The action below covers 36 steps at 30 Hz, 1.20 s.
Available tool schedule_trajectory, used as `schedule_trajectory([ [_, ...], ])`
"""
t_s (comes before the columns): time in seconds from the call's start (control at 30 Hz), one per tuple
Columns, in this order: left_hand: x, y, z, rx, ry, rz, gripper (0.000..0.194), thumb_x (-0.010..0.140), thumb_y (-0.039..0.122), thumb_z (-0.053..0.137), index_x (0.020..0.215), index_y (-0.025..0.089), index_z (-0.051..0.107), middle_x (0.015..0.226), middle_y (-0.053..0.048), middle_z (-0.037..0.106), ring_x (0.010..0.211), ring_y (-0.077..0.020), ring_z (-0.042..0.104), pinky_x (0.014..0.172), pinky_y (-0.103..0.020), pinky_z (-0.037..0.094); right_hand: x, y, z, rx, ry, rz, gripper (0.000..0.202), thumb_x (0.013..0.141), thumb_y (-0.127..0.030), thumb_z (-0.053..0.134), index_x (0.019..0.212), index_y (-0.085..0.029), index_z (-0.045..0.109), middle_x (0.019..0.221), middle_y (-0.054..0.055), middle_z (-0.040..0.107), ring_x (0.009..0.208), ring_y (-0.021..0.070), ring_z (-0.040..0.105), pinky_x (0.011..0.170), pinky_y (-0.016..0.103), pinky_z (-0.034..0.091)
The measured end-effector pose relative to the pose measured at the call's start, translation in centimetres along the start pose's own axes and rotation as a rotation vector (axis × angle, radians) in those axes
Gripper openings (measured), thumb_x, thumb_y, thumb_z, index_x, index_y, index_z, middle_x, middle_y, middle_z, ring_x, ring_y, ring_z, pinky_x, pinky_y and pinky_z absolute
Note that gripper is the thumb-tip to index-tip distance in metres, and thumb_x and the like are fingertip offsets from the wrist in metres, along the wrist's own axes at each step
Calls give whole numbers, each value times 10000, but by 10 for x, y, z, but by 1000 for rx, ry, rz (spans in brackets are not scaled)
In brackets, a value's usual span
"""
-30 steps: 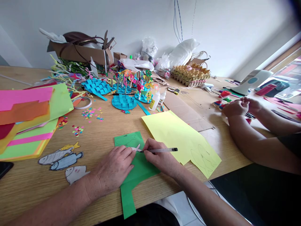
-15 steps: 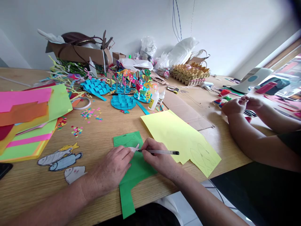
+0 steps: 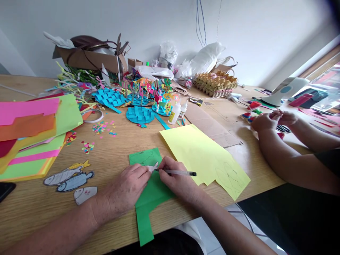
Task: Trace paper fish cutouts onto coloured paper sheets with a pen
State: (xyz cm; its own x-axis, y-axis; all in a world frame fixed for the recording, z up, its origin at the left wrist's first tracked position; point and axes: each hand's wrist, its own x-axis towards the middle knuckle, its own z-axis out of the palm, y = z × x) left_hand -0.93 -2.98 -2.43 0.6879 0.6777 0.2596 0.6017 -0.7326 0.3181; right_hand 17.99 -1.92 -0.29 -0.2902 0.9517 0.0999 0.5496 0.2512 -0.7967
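My left hand presses a white paper fish cutout onto a sheet of green paper, its fingers bent and close together over it. Only the cutout's tail end shows beyond those fingers. In my right hand is a pen, pinched near its point, with the tip beside the fish's tail. A fish outline is drawn on the upper part of the green sheet. Left of my hands lie a grey paper fish, a blue paper fish and a rounder white one.
Yellow paper with pencilled fish lies to the right, by cardboard. Glue bottles stand behind, near blue woven paper pieces. Coloured sheets are stacked at left. Another person's hands work at right.
The pen's back end has swung slightly left and toward me, its tip still by the fish's tail. My left hand stays on the cutout.
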Motion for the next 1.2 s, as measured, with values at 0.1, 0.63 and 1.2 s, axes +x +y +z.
schedule_trajectory([
  [0.1,0,-2,0,-1,16,18,293,911,71,352,1059,142,596,1049,-104,616,952,-225,558,838,-392,517,0,-1,0,-6,-1,-2,170,700,-44,474,672,-212,477,512,-80,413,487,100,415,492,204,324],
  [0.63,-3,-13,5,-61,11,18,356,931,65,344,1195,183,552,1107,-65,621,1021,-192,553,905,-361,496,-5,-7,6,-80,-9,-39,188,675,-31,464,658,-216,437,526,-74,407,474,95,386,470,198,291],
  [1.2,1,-15,0,-103,-23,5,281,930,52,414,1086,171,615,1083,-40,629,1010,-176,555,904,-319,481,-9,-7,9,-126,-13,-46,180,688,-38,455,686,-217,445,539,-61,431,481,107,419,485,210,302],
])
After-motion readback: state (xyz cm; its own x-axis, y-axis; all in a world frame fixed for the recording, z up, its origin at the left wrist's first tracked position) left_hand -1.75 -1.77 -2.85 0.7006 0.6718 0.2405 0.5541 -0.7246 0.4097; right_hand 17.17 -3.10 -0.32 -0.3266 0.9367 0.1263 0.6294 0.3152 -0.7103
